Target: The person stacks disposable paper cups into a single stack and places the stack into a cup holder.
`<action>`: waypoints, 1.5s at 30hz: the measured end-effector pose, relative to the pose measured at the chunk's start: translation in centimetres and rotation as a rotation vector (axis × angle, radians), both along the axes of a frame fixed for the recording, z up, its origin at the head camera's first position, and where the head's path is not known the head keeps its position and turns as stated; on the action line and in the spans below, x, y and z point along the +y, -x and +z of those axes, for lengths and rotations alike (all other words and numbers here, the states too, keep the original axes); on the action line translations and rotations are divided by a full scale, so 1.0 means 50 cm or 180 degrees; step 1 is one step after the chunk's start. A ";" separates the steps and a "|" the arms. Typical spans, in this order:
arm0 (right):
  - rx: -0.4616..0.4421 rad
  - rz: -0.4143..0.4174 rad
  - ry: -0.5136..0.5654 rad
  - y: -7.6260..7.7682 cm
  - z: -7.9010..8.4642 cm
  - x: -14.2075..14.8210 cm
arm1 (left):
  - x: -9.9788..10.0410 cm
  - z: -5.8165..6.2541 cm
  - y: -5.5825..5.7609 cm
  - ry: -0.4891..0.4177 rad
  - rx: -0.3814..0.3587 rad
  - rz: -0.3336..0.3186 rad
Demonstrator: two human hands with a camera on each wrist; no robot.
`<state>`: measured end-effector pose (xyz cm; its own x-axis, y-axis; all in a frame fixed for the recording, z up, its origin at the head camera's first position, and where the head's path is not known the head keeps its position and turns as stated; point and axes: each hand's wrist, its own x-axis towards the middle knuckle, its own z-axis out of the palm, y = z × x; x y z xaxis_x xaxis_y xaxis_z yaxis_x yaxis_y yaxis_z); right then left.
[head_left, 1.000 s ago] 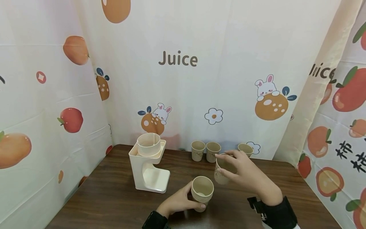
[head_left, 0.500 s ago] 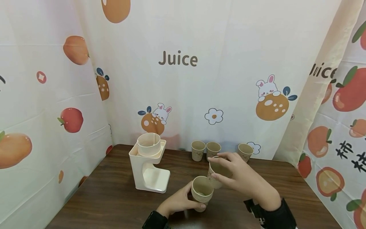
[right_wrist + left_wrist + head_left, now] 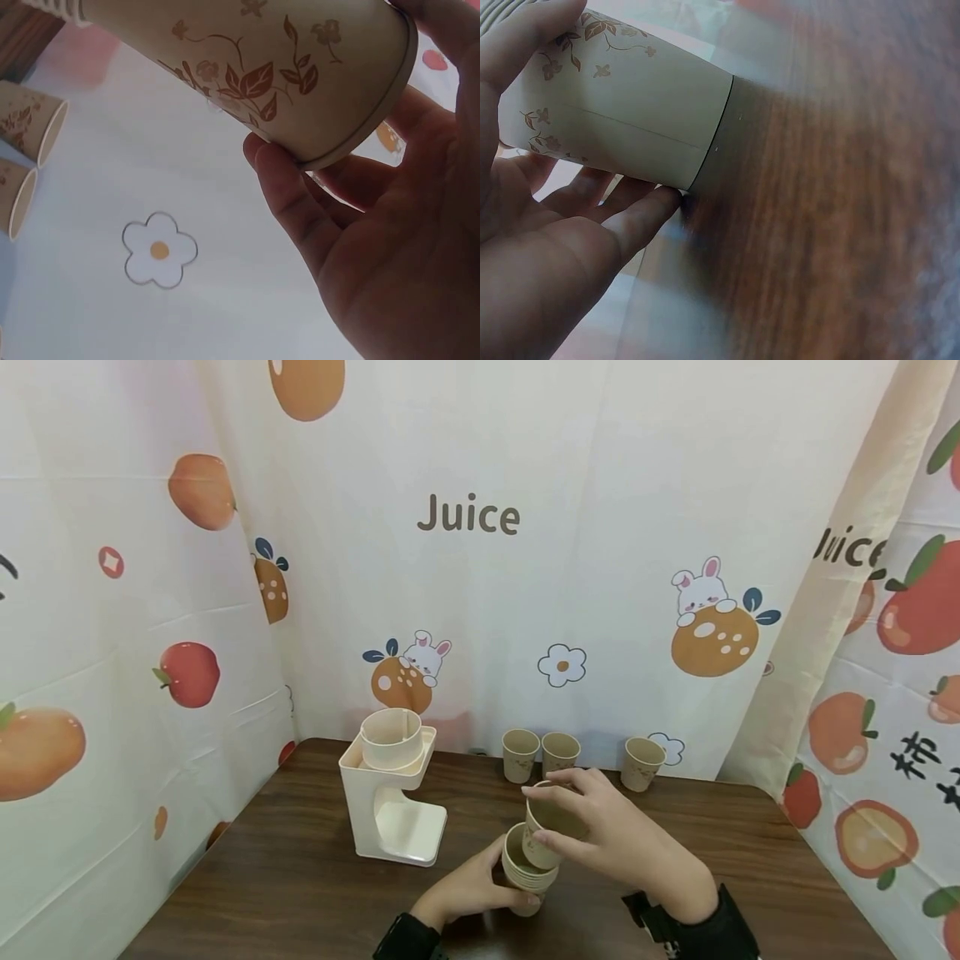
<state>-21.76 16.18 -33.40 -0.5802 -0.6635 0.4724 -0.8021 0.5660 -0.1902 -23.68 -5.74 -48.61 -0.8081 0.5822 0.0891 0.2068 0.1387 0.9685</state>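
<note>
My left hand (image 3: pixel 472 887) grips a stack of beige paper cups (image 3: pixel 525 878) from the left side, the mouth facing up. Several rims show one below another. In the left wrist view the outer cup (image 3: pixel 630 105) has a brown leaf and flower print, and its base is close to the table. Fingers and thumb of my right hand (image 3: pixel 603 822) hold a single paper cup (image 3: pixel 534 845) near its rim. That cup is tilted, and its lower end overlaps the stack's mouth. The right wrist view shows the same cup (image 3: pixel 300 82) with its printed side.
A cream, C-shaped stand (image 3: pixel 367 814) with a round cup-like top (image 3: pixel 392 745) is at the left. Along the back are a paper cup (image 3: pixel 520 756), another cup (image 3: pixel 559 750) beside it and a third cup (image 3: pixel 642 764) farther right. Printed cloth (image 3: pixel 480 593) surrounds the wooden table (image 3: pixel 292 877).
My right hand has moved left and slightly down with its cup, from beside the stack to over its mouth. The left hand and the stack have stayed in place.
</note>
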 end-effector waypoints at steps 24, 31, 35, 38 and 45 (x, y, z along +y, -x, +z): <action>-0.0572 0.0076 -0.0138 0.014 -0.064 -0.028 | -0.001 -0.007 0.004 -0.0090 -0.0129 -0.0138; -0.0634 0.0082 -0.0187 0.018 -0.086 -0.034 | -0.002 -0.007 0.002 -0.0061 -0.0087 -0.0084; -0.0607 0.0100 -0.0160 0.017 -0.095 -0.034 | -0.003 -0.006 0.001 -0.0062 -0.0107 -0.0083; -0.0589 0.0092 -0.0151 0.017 -0.101 -0.033 | -0.002 -0.006 0.000 -0.0079 -0.0108 -0.0109; -0.0591 0.0126 -0.0115 0.017 -0.119 -0.037 | -0.003 -0.004 -0.005 -0.0099 -0.0090 -0.0146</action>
